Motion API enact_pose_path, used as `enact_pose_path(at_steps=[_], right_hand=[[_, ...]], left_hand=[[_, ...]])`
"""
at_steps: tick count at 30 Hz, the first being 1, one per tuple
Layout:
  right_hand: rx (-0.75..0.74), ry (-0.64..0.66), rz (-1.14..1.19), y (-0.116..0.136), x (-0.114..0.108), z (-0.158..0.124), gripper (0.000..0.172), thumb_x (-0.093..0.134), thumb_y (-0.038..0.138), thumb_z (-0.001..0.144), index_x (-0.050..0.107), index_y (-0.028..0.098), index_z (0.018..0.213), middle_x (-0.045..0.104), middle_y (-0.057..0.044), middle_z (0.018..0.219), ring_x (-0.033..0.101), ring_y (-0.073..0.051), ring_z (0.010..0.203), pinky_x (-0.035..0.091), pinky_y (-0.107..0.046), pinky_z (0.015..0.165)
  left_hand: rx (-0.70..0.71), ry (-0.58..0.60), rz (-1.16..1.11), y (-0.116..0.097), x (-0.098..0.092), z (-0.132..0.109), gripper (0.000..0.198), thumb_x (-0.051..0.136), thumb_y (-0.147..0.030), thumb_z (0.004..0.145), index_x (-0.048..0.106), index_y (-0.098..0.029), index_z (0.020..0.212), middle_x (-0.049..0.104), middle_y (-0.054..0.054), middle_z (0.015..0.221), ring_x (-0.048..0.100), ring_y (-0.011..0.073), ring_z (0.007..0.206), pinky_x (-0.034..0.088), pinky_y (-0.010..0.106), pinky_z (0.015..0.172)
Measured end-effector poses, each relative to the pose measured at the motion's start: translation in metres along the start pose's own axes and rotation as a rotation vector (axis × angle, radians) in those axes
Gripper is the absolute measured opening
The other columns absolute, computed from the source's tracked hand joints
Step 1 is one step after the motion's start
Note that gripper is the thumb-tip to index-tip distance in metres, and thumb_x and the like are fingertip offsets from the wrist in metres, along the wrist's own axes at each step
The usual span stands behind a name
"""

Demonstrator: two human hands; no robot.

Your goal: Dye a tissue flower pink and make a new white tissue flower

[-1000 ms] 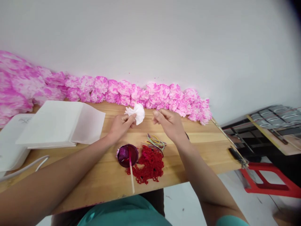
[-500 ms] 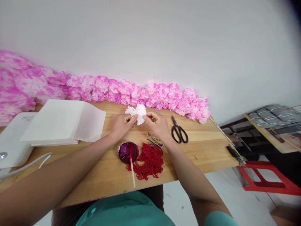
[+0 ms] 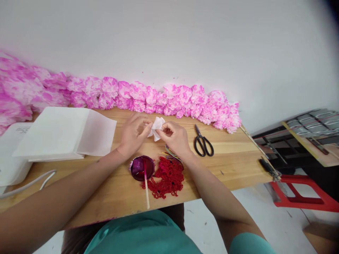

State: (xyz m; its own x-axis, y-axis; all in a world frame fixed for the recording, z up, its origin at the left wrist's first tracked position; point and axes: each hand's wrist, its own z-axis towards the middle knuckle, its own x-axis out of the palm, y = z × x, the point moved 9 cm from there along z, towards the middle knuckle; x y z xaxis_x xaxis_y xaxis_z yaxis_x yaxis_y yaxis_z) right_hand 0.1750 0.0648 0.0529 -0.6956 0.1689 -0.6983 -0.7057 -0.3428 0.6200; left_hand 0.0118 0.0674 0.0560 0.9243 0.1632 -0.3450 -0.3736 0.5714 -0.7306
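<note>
Above the table's middle, a small gathered piece of white tissue paper (image 3: 158,124) is pinched in my right hand (image 3: 175,137), between thumb and forefinger. My left hand (image 3: 134,133) is at the paper's left edge, its thumb and fingertips drawn together there. Whether those fingertips grip the paper or only touch it is hard to make out. Below the hands stands a small cup of dark magenta dye (image 3: 137,168) with a pale stick (image 3: 147,192) leaning out of it. A heap of red yarn (image 3: 169,178) lies beside the cup, and thin coloured strings (image 3: 171,152) are partly hidden behind my right wrist.
Black-handled scissors (image 3: 203,144) lie to the right. A stack of white paper sheets (image 3: 55,134) rests partly on a white device (image 3: 13,165) with a cable at left. Pink-and-white paper flowers (image 3: 137,92) line the wall. A red stool (image 3: 304,192) stands beyond the table's right end.
My left hand has shifted slightly left and its fingers have loosened from the white paper. The paper has turned and sits more in my right hand. The view has shifted a little.
</note>
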Motion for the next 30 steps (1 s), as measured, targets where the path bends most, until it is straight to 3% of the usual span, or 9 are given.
enact_pose_path(at_steps=[3,12,21,30], right_hand=[[-0.015,0.007,-0.067,0.003,0.001,0.0,0.021,0.068,0.032,0.087,0.059,0.021,0.071,0.065,0.0,0.074,0.055,-0.014,0.067,0.038,-0.028,0.066],[-0.123,0.05,-0.243,0.014,0.008,-0.003,0.013,0.064,0.023,0.088,0.062,0.022,0.076,0.069,-0.003,0.082,0.06,-0.018,0.08,0.038,-0.03,0.07],[-0.036,0.135,0.152,0.004,0.011,0.0,0.012,0.062,0.03,0.089,0.07,0.022,0.091,0.073,-0.002,0.089,0.064,-0.015,0.078,0.046,-0.028,0.07],[0.097,0.125,0.305,-0.013,0.015,0.0,0.02,0.06,0.035,0.088,0.074,0.02,0.087,0.075,-0.001,0.083,0.06,-0.013,0.067,0.045,-0.026,0.065]], left_hand=[[0.057,0.077,0.031,-0.004,0.01,-0.003,0.014,0.062,-0.03,0.092,0.068,-0.02,0.083,0.069,0.005,0.093,0.061,0.0224,0.093,0.045,0.037,0.086],[0.005,0.184,0.111,-0.004,0.022,-0.004,0.006,0.067,-0.021,0.085,0.068,-0.021,0.079,0.068,0.004,0.091,0.061,0.0226,0.094,0.044,0.037,0.085],[-0.099,0.151,-0.003,0.01,0.018,-0.002,0.009,0.062,-0.018,0.086,0.066,-0.019,0.078,0.067,0.003,0.085,0.061,0.0186,0.085,0.043,0.032,0.077],[-0.134,0.16,0.034,0.014,0.02,-0.002,0.009,0.061,-0.018,0.086,0.066,-0.02,0.078,0.07,0.002,0.088,0.061,0.019,0.089,0.045,0.032,0.081]])
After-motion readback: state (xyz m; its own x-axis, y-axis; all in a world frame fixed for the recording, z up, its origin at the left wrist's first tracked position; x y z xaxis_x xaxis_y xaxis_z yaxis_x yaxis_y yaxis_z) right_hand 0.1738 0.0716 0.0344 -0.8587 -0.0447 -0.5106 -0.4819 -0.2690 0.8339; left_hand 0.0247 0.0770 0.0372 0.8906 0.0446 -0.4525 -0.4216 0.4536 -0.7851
